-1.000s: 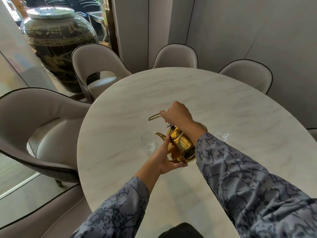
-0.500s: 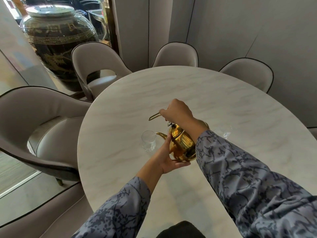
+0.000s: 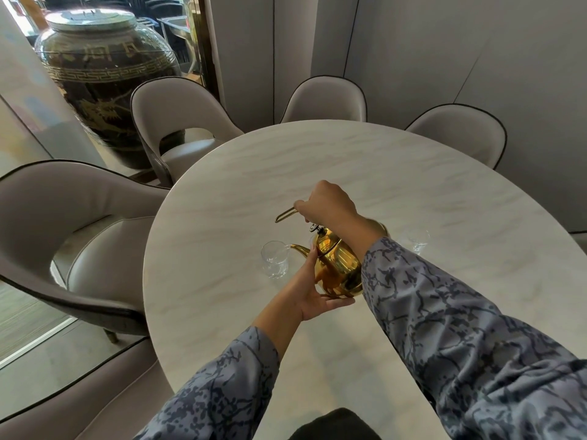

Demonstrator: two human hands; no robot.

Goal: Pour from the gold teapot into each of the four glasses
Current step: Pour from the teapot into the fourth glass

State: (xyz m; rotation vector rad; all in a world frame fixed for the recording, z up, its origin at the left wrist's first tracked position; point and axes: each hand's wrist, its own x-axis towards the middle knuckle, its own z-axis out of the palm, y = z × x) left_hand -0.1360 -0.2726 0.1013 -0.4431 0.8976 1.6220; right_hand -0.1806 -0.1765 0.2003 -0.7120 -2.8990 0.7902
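Observation:
The gold teapot (image 3: 338,265) hangs tilted to the left above the white marble table (image 3: 349,160). Its spout tip sits over the rim of a clear glass (image 3: 275,259) standing to its left. My right hand (image 3: 328,203) is closed on the teapot's gold top handle. My left hand (image 3: 313,292) is pressed flat against the pot's left side and underside. A second clear glass (image 3: 418,240) stands to the right, partly behind my right forearm. Any other glasses are hidden by the pot and my arms.
Grey upholstered chairs ring the table: one at the left (image 3: 73,236), one at the back left (image 3: 178,119), one at the back (image 3: 327,101), one at the back right (image 3: 460,134). A large dark ornamental jar (image 3: 104,81) stands behind glass at the far left.
The teapot has tipped slightly further to the left, bringing the spout closer over the left glass. Both hands keep their hold.

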